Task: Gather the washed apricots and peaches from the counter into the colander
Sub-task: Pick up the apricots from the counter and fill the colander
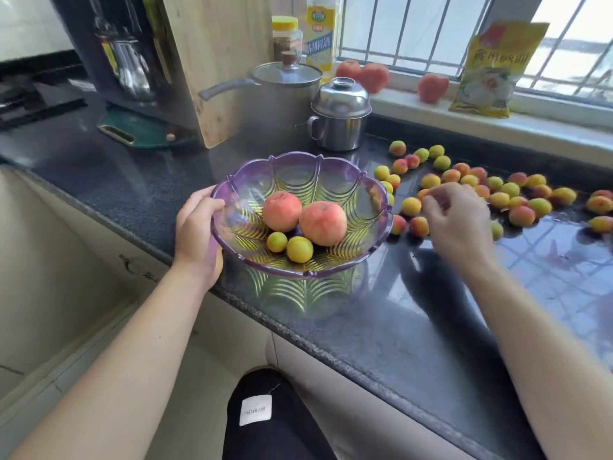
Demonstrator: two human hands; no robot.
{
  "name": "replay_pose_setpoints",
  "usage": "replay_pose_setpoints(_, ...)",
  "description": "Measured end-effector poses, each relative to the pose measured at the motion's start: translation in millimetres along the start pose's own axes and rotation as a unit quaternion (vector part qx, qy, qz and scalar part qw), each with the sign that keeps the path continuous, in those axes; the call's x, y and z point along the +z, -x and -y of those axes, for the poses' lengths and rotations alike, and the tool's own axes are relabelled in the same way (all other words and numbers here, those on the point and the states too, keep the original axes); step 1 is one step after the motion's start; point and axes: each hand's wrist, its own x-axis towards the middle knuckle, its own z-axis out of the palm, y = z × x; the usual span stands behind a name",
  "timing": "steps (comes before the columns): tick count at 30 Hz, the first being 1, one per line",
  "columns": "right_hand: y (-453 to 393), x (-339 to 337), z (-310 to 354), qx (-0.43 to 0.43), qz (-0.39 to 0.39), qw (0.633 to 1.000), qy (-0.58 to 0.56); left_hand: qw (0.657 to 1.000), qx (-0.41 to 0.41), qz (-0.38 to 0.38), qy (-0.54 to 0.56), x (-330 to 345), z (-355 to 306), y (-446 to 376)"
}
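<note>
two peaches [305, 219] and two apricots [288, 245] are already gathered in the purple colander [232, 189], gripped at its rim by the left hand [198, 234]. dozens of apricots [497, 194] are left scattered on the wet counter [381, 320], where the right hand [459, 217] is curled over them; whether one is pinched cannot be told.

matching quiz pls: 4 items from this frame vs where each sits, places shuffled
Things:
1. peaches
2. left hand
3. yellow packet
4. steel lidded mug

Places:
A. on the window sill
B. on the counter behind the colander
C. inside the colander
D. gripping the colander's rim

Pairs: 1-C, 2-D, 3-A, 4-B
</note>
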Motion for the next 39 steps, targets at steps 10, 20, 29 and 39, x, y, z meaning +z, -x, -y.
replay_pose_setpoints(10, 25, 8, 1, -0.056, 0.108, 0.988, 0.090, 0.999, 0.018, 0.039, -0.016, 0, 2, 4)
replay_pose_setpoints(20, 23, 3, -9, -0.044, 0.116, 0.991, 0.050, 1.000, -0.016, 0.018, -0.015, 2, -1, -4)
replay_pose_setpoints(29, 16, -15, -2, -0.022, -0.020, 0.989, -0.148, 0.994, -0.028, 0.087, -0.065, 9, -2, -4)
replay_pose_setpoints(39, -33, -36, 80, -0.180, 0.275, 0.944, -0.015, 0.996, -0.006, 0.080, -0.025, 10, -2, -10)
